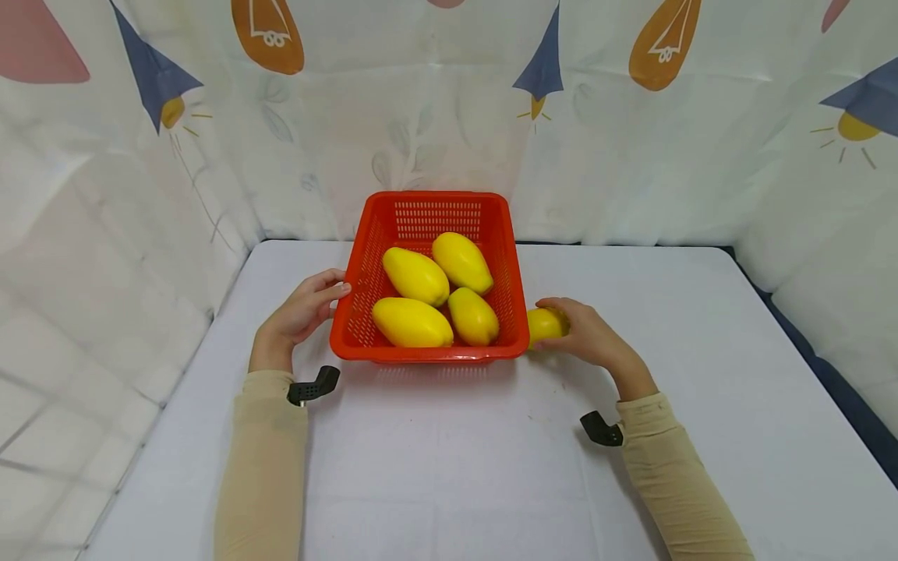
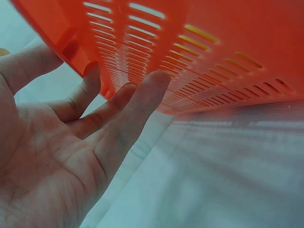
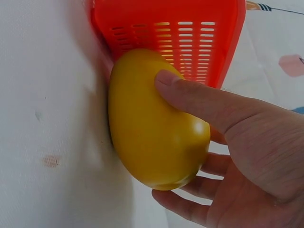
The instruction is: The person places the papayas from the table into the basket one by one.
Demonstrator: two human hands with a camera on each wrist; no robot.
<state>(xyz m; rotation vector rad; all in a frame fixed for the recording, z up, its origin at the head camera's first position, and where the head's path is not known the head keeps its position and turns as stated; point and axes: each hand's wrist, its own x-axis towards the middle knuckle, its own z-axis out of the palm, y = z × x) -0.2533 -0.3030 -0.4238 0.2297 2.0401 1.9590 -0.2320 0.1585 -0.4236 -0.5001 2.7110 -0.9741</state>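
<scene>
A red plastic basket (image 1: 428, 354) with slotted walls stands on the white-covered table and holds several yellow mangoes (image 1: 412, 322). At its left side is my left hand (image 1: 298, 312), its fingers lightly bent and fingertips right at the wall and rim. The left wrist view shows these fingers (image 2: 137, 102) spread beneath the basket's rim, palm turned up. My right hand (image 1: 585, 331) grips another yellow mango (image 3: 152, 123) close outside the basket's right wall. Its thumb lies across the mango's side and the other fingers curl round the far end. The basket partly hides this mango in the head view.
The white tablecloth (image 1: 435, 467) spreads in front of the basket and to both sides. A patterned curtain (image 1: 435, 117) hangs close behind the basket and along the table's sides. Black wrist-camera mounts (image 1: 602, 429) stick out from both sleeves.
</scene>
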